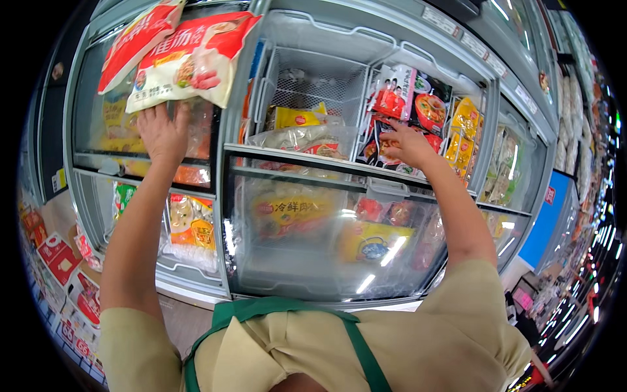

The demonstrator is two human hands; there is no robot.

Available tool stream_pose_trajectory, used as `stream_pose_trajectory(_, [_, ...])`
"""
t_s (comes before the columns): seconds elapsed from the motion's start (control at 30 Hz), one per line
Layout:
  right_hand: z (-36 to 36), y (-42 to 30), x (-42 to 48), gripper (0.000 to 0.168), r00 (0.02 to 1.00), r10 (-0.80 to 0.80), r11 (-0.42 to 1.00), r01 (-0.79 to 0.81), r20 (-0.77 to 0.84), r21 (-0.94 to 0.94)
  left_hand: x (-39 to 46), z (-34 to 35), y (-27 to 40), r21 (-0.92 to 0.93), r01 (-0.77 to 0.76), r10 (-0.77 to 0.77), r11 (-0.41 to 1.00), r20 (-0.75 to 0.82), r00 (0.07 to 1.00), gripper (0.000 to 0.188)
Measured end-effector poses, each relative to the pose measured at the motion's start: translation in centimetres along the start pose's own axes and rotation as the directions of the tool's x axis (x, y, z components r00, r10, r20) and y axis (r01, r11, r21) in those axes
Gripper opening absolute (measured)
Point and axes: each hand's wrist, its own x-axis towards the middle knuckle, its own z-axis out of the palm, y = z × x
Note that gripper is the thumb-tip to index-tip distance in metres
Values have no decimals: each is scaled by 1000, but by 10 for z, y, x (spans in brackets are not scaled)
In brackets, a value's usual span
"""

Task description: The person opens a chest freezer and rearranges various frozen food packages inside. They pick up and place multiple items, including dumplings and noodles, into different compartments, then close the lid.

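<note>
My left hand (164, 131) lies spread at the lower edge of a red and white bag of frozen dumplings (193, 61); its fingertips are hidden under the bag. A second red and white bag (139, 44) overlaps it at the upper left. Both bags rest above the closed glass lid on the left. Inside the open freezer section, my right hand (404, 144) touches dark food packets (374, 142), fingers apart. Just beyond stand a pink and white packet (394, 93) and a black packet with a bowl picture (431, 105). Whether that hand grips a packet is unclear.
A wire basket (321, 59) holds a yellow packet (299, 117) and clear bags. The sliding glass lid (289, 235) covers the near part, over more yellow packets. Freezer frames divide the sections. Yellow packets (463, 117) stand at the right, and a blue panel (543, 220) lies beyond.
</note>
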Motion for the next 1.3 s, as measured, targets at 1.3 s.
stream_pose_trajectory(1.3, [91, -298, -19, 69, 802, -90, 993, 30, -591, -110, -1, -9, -40, -476, 24, -27, 879, 2, 1000, 52])
